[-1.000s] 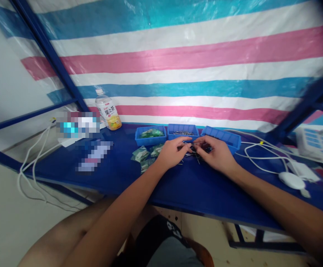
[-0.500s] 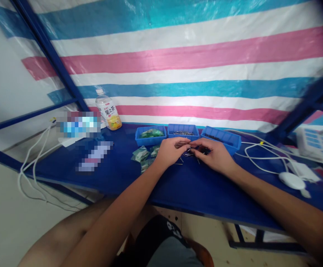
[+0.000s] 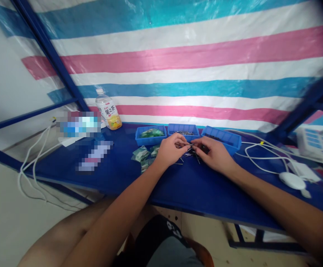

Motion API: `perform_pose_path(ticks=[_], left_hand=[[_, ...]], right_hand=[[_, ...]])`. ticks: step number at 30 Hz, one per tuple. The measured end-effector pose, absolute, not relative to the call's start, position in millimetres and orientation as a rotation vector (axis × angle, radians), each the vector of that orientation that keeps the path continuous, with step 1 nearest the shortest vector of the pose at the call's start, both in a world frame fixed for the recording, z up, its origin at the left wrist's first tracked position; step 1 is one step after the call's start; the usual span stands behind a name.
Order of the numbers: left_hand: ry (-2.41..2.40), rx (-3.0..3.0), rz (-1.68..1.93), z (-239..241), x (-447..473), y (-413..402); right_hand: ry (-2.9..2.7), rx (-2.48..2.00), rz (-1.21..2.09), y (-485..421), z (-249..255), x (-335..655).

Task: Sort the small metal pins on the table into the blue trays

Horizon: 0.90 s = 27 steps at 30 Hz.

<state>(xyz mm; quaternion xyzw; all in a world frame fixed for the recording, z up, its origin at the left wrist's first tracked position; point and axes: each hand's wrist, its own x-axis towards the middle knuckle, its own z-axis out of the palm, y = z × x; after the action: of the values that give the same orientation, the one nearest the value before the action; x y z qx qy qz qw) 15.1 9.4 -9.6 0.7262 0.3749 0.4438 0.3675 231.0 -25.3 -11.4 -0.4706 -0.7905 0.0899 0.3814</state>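
Brings the two hands closer together than a second ago, fingertips now meeting just in front of the middle blue tray [image 3: 183,126], at the centre of the frame. Pinches a thin metal pin [image 3: 189,145] in the left hand [image 3: 170,151]; closes the right hand [image 3: 215,155] on it from the other side, though too small to tell the grip exactly. Points to fine work on that one piece. Leaves loose pins [image 3: 189,158], slim, grey, shiny, scattered on the blue table [image 3: 192,193] just below, beside green packets [image 3: 141,154].

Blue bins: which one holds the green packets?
The leftmost blue bin, nearest the juice bottle, holds green packets; the middle bin holds grey metal pins, the right bin small dark parts.
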Motion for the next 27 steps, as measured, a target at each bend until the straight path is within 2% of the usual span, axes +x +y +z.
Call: perform_pose_path(ticks=[10, 20, 24, 27], left_hand=[[0.944, 1.882, 1.165, -9, 16, 9], [1.010, 1.872, 1.269, -9, 15, 12], [1.009, 1.882, 1.269, -9, 15, 12], [1.001, 1.878, 1.293, -9, 15, 11]], right_hand=[[-2.126, -1.224, 0.290, -22, -13, 230], [-1.708, -1.365, 0.688, -5, -6, 226], [-1.753, -1.483, 0.551, -3, -2, 230], [-1.956, -1.390, 0.330, -8, -5, 234]])
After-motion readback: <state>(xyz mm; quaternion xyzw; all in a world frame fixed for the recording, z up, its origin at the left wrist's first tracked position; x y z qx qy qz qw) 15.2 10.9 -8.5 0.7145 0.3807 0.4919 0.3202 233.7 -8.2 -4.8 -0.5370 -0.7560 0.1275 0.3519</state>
